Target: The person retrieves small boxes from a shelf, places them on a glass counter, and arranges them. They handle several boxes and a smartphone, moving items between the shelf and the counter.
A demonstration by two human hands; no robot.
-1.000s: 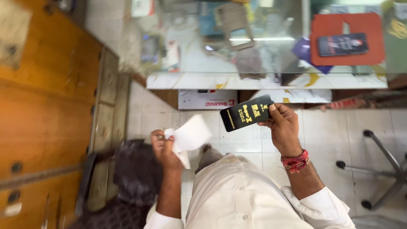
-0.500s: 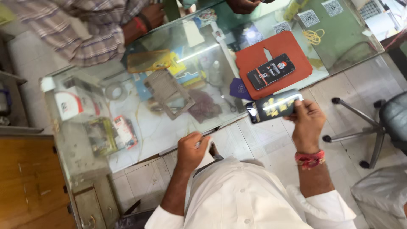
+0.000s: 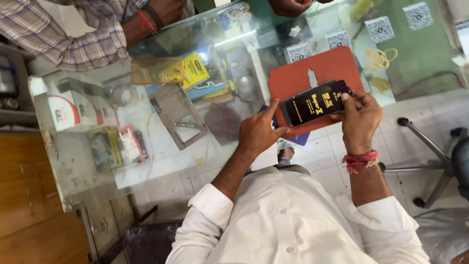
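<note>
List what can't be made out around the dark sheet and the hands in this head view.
- Phone under the dark sheet: mostly covered by it.
- Right hand fingertips: grip on the sheet's end unclear.
- Left hand palm: faces away.
- Another person's hand: cut by the top edge.
</note>
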